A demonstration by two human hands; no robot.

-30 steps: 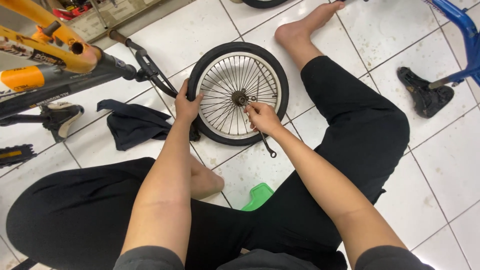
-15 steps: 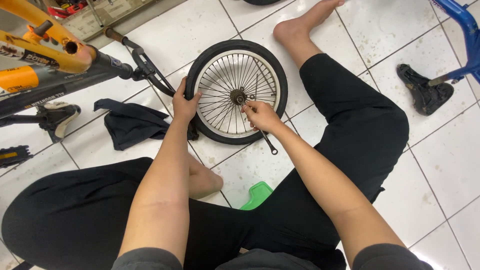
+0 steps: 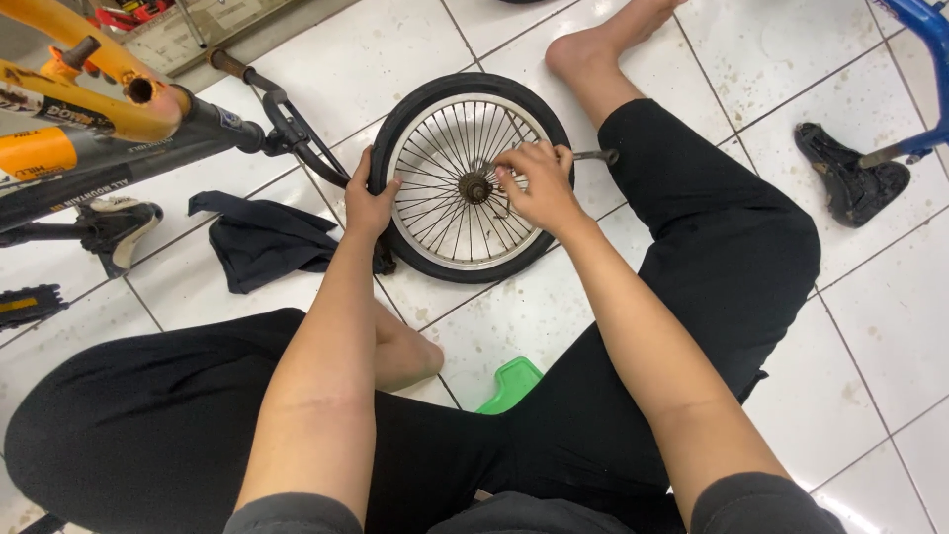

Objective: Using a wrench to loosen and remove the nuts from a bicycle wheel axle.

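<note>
A small bicycle wheel (image 3: 473,178) with a black tyre and silver spokes lies flat on the white tiled floor (image 3: 534,316), between the person's bent legs in black trousers (image 3: 732,257). The left hand (image 3: 368,203) is clamped on the tyre at the wheel's left edge, thumb over the top of the rubber and fingers wrapped under it. The right hand (image 3: 534,188) rests over the spokes just right of the hub (image 3: 475,188), fingers closed around a dark metal wrench (image 3: 593,155); the handle end of the wrench sticks out past the hand toward the right knee, and its working end is hidden under the fingers near the hub.

A crumpled black cloth (image 3: 262,242) lies on the floor just left of the wheel, touching its lower left rim. Farther left an orange and yellow bicycle frame (image 3: 89,109) lies on its side, a black handlebar part (image 3: 287,133) reaching toward the wheel. A bright green plastic piece (image 3: 511,386) shows under the legs near the lower middle. A black pedal (image 3: 852,183) on a blue bicycle frame (image 3: 914,20) sits toward the floor's far right.
</note>
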